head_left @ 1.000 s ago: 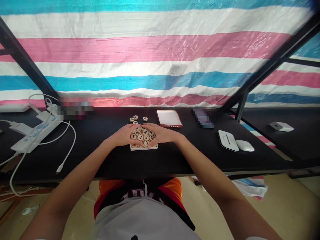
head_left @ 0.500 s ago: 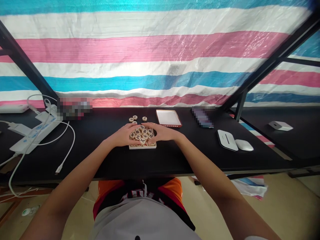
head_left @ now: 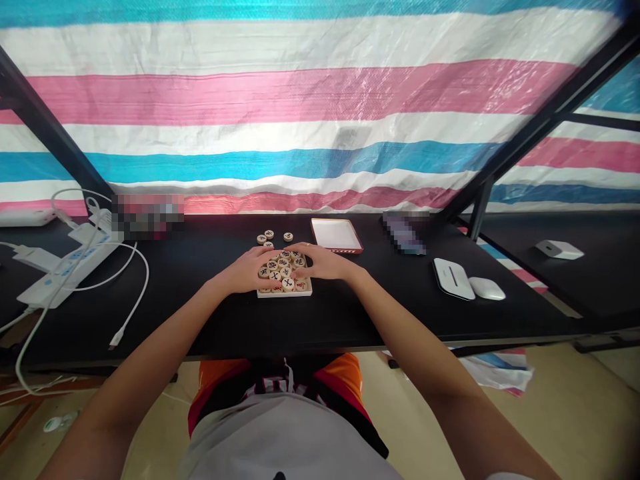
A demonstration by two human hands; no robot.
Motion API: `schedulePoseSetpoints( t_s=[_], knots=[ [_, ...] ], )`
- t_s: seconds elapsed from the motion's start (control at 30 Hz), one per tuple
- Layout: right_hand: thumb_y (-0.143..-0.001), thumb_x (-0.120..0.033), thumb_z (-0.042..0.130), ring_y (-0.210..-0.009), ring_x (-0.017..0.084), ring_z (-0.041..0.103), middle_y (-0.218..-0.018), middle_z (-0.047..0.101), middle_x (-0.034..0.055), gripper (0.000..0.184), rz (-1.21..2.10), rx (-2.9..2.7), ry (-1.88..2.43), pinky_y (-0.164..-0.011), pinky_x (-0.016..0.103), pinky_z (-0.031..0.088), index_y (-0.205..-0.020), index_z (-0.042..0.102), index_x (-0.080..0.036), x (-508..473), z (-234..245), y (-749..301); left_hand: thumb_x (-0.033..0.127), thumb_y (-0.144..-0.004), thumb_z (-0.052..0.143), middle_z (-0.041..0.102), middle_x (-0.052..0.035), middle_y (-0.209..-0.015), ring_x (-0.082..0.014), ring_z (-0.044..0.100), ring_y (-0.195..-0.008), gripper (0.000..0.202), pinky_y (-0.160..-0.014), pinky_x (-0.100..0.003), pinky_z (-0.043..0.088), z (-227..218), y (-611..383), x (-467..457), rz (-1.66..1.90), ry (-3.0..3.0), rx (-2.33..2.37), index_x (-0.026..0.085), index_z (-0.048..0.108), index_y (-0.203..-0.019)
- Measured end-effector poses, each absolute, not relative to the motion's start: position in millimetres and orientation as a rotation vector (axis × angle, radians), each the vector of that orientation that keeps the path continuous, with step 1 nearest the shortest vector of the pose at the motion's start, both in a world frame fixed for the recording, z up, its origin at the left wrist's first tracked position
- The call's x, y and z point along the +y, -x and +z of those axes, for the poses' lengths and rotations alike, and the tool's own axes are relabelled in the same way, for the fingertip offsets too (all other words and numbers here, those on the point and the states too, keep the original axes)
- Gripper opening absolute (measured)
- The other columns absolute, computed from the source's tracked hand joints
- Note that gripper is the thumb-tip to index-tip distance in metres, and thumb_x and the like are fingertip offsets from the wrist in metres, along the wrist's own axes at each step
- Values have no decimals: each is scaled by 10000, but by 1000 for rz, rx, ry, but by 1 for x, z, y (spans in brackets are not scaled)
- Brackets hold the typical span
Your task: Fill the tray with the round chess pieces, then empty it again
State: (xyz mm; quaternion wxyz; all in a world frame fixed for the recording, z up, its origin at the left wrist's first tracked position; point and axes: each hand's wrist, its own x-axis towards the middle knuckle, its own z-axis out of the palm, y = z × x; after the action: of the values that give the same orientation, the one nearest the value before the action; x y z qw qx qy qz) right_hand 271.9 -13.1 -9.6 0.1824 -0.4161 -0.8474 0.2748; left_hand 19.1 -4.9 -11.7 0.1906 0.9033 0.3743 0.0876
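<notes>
A shallow white box [head_left: 284, 295] heaped with round wooden Chinese chess pieces [head_left: 283, 263] sits on the black desk between my hands. My left hand [head_left: 249, 270] curves around the heap's left side. Its fingers reach over the far edge while the thumb lies along the near left. From the right, my right hand [head_left: 324, 262] spreads over the heap, its thumb touching pieces at the right middle and its fingers at the far edge. Both hands are open, thumbs well apart from fingers. Some pieces under the fingers are hidden. A few loose pieces [head_left: 269, 235] lie beyond the box.
The box lid [head_left: 336, 235] lies upturned behind my right hand. Farther right are a blurred phone-like object [head_left: 404, 233], a white flat device [head_left: 453, 279] and a white mouse [head_left: 487, 289]. A power strip [head_left: 73, 267] with white cables occupies the desk's left side.
My right thumb has moved from the near right corner up over the heap's right middle, uncovering a piece there. The top pieces have shifted slightly. My left hand stays nearly in place.
</notes>
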Motion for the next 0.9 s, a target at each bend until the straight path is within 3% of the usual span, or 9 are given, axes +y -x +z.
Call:
schedulePoseSetpoints(
  t_s=[0.1,0.3,0.4,0.57,0.67,0.8,0.9],
  knots=[
    [-760,-554,664,-1258,304,458,-1383,463,99,720,800,-2371,1172,-1044,462,373,-1388,446,-277,-15,-8,-272,727,-735,546,303,-108,-1511,-341,292,-1362,890,-1111,-453,274,-12,-19,-4,256,-2539,1051,237,349,-1451],
    [-644,-571,755,-1422,326,191,-1535,259,50,937,857,-2442,1098,-1135,480,245,-1449,333,-342,-21,-8,-265,713,-726,569,314,-128,-1504,-339,297,-1360,883,-1107,-447,284,-13,-19,-4,278,-2546,1042,210,386,-1428],
    [-629,-573,763,-1432,330,156,-1547,231,45,970,876,-2452,1103,-1141,482,230,-1458,309,-352,-21,-10,-263,712,-711,587,319,-134,-1499,-342,298,-1359,890,-1102,-458,295,-12,-16,-2,278,-2550,1042,212,394,-1423],
    [-628,-583,758,-1413,337,209,-1520,286,54,943,872,-2416,1131,-1131,497,248,-1442,348,-342,-17,-13,-266,649,-730,625,407,-111,-1436,-309,365,-1317,726,-1105,-439,303,-14,-14,-1,392,-2631,947,234,532,-1318],
    [-688,-575,721,-1348,322,344,-1464,370,63,857,859,-2363,1110,-1097,481,314,-1431,370,-329,-14,-14,-269,600,-745,642,470,-95,-1372,-286,406,-1279,569,-1099,-419,310,-14,-14,-1,481,-2709,854,235,629,-1182],
    [-907,-500,479,-1196,253,508,-1306,524,81,520,754,-2226,1160,-1040,441,386,-1371,466,-267,-6,-19,-272,608,-717,661,552,-88,-1216,-267,488,-1161,506,-1029,-394,373,-3,-11,-2,503,-2714,855,217,669,-1038],
    [-977,-344,334,-1126,211,551,-1208,592,86,403,656,-2170,1194,-1030,411,398,-1297,542,-216,0,-26,-274,630,-708,643,599,-58,-1014,-235,554,-987,472,-890,-347,439,9,-4,-1,441,-2642,944,213,681,-926]
  ],
)
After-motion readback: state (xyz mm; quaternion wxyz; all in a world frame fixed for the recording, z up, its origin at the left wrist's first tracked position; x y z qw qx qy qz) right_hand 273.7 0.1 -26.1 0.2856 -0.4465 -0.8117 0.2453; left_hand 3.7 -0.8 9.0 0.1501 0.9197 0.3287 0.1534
